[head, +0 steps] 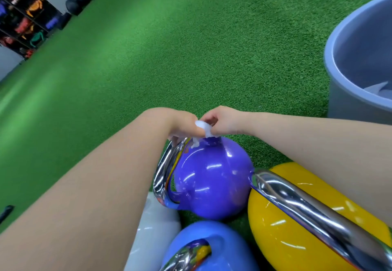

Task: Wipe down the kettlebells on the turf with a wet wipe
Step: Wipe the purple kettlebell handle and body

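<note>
White wet wipe [204, 129] pinched between left hand [182, 125] and right hand [222, 122].

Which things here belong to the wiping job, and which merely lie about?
Job: crumpled white wet wipe, pinched by left hand and right hand; glossy purple kettlebell; yellow kettlebell; light-blue kettlebell.
Lying about: grey plastic bin; far shelf rack.

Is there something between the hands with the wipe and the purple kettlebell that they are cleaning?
Nothing visible does. The left hand and right hand hold the wet wipe right at the top of the purple kettlebell, beside its chrome handle.
</note>
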Demonstrator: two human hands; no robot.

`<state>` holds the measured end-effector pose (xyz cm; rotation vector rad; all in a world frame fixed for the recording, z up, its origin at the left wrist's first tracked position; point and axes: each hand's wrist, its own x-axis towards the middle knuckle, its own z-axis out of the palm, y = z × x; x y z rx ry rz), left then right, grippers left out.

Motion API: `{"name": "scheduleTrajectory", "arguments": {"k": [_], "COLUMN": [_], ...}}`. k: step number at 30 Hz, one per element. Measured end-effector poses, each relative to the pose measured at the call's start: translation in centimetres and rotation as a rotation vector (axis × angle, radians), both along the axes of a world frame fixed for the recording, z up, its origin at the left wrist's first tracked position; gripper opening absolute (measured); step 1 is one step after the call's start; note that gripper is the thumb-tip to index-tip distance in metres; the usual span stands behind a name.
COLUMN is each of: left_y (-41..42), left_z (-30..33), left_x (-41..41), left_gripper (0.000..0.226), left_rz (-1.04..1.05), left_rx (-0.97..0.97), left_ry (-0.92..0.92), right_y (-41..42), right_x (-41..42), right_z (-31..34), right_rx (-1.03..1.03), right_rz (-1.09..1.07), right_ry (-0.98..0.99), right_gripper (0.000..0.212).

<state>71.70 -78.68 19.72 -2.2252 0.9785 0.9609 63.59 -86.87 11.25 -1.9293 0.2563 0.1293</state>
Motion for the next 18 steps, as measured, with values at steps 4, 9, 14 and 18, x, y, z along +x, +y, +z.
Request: {"name": "scheduleTrajectory", "arguments": {"k": [4, 9, 14, 18], "left_y": [2.1, 4.3, 6.2, 7.5], "left_z": [0.1, -0.1, 0.8, 2.7], "left_x": [-0.9, -2.4, -3.2, -3.1], "left_gripper": [0.011, 0.047, 0.044, 0.048], "left_rz": [0.026, -0.096, 0.104, 0.149], "left_rx": [-0.212, -0.321, -0.523, -0.607], "left_ry": [-0.03, -0.273, -0.153, -0.112], "right_y": [0.4, 1.0, 2.4, 2.3], "right_x": [0.3, -0.8, -1.9, -0.8], "right_z": [1.0, 1.8, 2.3, 3.2], "right_rx": [-0.158, -0.24, -0.358, -0.533], "right_rz": [0.07, -0.061, 0.045, 0.14], "right_ry": [-0.046, -0.276, -0.53, -0.486], "right_gripper": [0.034, 0.059, 0.056, 0.035]}}
